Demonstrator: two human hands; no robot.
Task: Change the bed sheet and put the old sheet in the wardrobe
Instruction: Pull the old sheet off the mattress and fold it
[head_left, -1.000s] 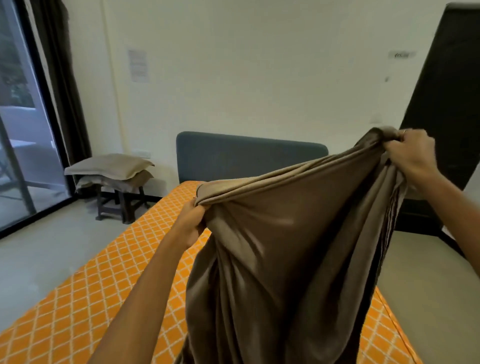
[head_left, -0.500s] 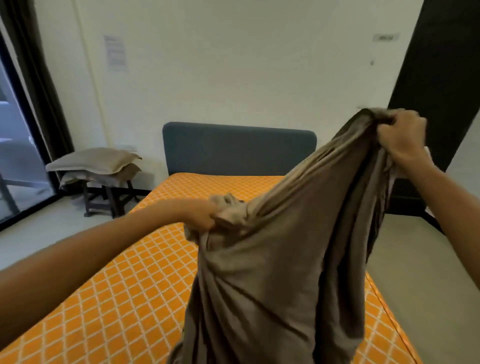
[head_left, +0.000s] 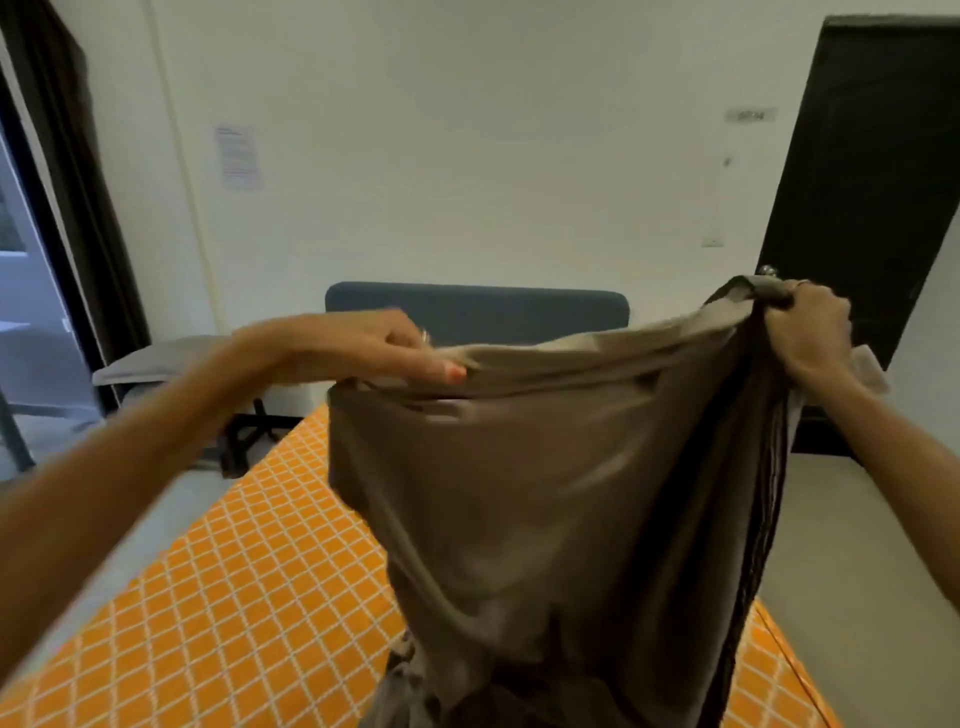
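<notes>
A brown-grey sheet (head_left: 545, 493) hangs in front of me over the bed, its upper edge stretched between my hands. My right hand (head_left: 810, 327) grips a bunched corner of it at the upper right. My left hand (head_left: 363, 348) pinches the upper edge at the left, thumb on the near side; the hand is blurred. The lower part of the sheet drops out of view at the bottom. Beneath lies the mattress (head_left: 234, 597), covered in orange cloth with a white diamond pattern. A blue-grey headboard (head_left: 478, 309) stands at the far end.
Two pillows (head_left: 156, 364) lie stacked on a dark stool at the left, near a glass sliding door (head_left: 31, 312) with a dark curtain. A dark door (head_left: 862, 208) stands at the right. Grey floor runs along both sides of the bed.
My left hand has risen and moved along the sheet's upper edge, pulling it more level and taut. My right hand keeps its grip on the corner. The view has tilted upward.
</notes>
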